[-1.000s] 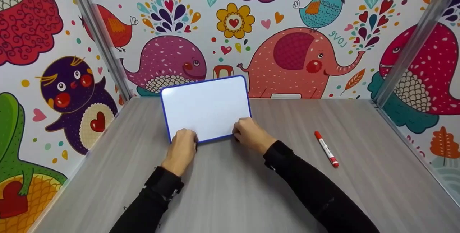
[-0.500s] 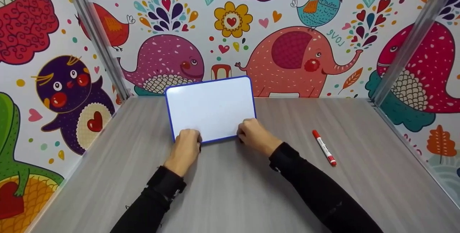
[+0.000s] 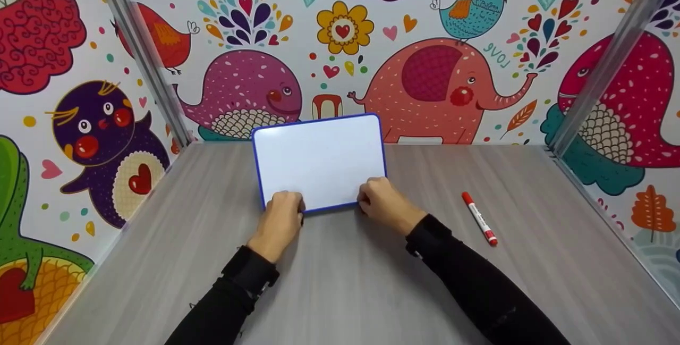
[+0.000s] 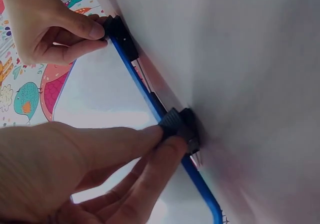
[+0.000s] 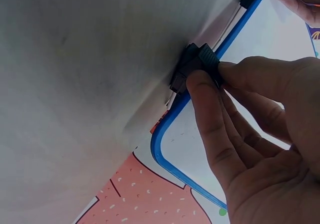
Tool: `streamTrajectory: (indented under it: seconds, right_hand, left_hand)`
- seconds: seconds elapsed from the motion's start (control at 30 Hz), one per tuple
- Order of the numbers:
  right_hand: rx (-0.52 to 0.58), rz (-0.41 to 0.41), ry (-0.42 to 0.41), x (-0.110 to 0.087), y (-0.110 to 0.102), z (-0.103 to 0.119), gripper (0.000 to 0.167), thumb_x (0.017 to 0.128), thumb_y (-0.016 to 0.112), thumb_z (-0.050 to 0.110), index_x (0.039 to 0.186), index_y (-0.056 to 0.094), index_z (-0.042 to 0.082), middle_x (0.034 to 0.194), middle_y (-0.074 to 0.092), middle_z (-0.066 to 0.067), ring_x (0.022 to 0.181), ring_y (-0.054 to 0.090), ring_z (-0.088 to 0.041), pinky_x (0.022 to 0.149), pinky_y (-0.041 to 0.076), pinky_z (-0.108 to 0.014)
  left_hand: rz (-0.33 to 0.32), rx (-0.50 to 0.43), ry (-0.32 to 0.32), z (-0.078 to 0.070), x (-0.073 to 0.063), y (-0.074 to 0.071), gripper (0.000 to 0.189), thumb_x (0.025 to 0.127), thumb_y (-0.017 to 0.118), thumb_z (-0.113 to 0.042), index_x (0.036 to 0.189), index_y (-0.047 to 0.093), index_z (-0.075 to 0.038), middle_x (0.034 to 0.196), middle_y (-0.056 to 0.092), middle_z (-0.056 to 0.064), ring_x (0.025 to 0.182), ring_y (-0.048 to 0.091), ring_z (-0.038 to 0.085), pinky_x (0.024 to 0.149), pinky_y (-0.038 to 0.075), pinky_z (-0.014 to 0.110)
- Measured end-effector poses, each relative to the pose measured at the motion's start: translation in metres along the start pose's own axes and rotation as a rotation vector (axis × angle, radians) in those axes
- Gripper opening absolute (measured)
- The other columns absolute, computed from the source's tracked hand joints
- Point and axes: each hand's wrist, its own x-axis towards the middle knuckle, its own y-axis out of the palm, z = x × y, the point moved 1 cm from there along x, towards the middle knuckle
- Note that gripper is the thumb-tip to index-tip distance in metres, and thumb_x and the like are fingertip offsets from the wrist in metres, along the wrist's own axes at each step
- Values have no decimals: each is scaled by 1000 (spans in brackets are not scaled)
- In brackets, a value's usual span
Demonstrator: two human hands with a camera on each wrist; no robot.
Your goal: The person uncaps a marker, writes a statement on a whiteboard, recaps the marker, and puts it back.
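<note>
A small whiteboard (image 3: pixel 321 161) with a blue frame stands tilted back on the table, its face blank. At its lower left edge my left hand (image 3: pixel 279 224) pinches a black clip (image 4: pixel 180 129) between thumb and fingers, as the left wrist view shows. My right hand (image 3: pixel 390 204) pinches a matching black clip (image 5: pixel 197 67) at the lower right edge. Both clips sit on the blue bottom edge, close to the tabletop. Thin metal rods run along the edge beside them. In the head view the hands hide the clips almost entirely.
A red and white marker (image 3: pixel 479 219) lies on the grey wood-look table (image 3: pixel 340 292), right of my right hand. Behind the board rises a wall (image 3: pixel 340 79) printed with cartoon animals, with printed side walls and metal posts at the corners.
The whiteboard has shifted to the right in the head view, both hands moving along with it at its lower edge. The hands keep their hold. The marker stays on the table.
</note>
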Motion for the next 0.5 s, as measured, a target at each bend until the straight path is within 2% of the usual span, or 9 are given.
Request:
streamTrajectory:
  seconds: [0.2,0.5]
  right_hand:
    - [14,4,9,-5,-3,-4,6,104,80,-7,102,85,-5,93,81,-17,85,74,-23,82,73,-45]
    - [9,0,19,-13,-7,-8,7,102,80,-9,100,85,-4,93,81,-16,84,73,-20,78,73,-41]
  left_hand:
    - [26,-3,-2,-4,2,3,14,91,81,19,93,81,5,95,78,21,88,79,38,78,71,49]
    - [5,0,58,-8,4,8,16,87,85,20,88,80,5,90,77,18,86,77,35,76,70,47]
